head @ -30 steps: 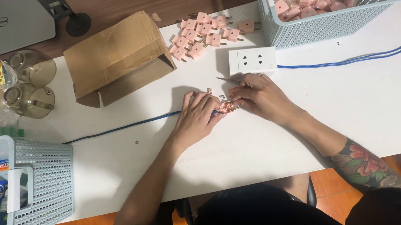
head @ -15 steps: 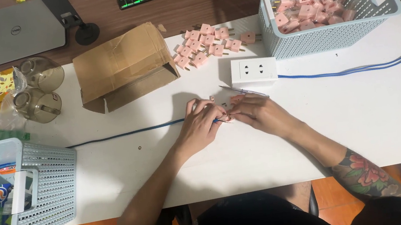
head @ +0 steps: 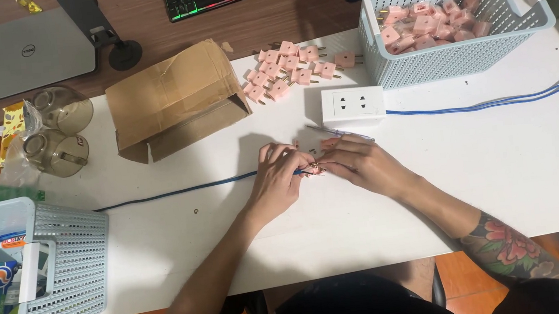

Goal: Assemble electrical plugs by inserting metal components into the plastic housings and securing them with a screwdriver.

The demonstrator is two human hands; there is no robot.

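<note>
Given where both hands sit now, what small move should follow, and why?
Probably seat the blue cable end into the small pink plug part. Left hand and right hand pinch together there, the cable runs in under the left hand, and the part looks unfinished, though fingers hide details.

Pink plugs (head: 291,69), white socket block (head: 353,106), blue cable (head: 172,192), brown box (head: 173,99).

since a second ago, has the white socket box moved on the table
No. The white socket box sits in the same spot beside the grey basket and below the loose pink plugs; only the camera shifted.
</note>
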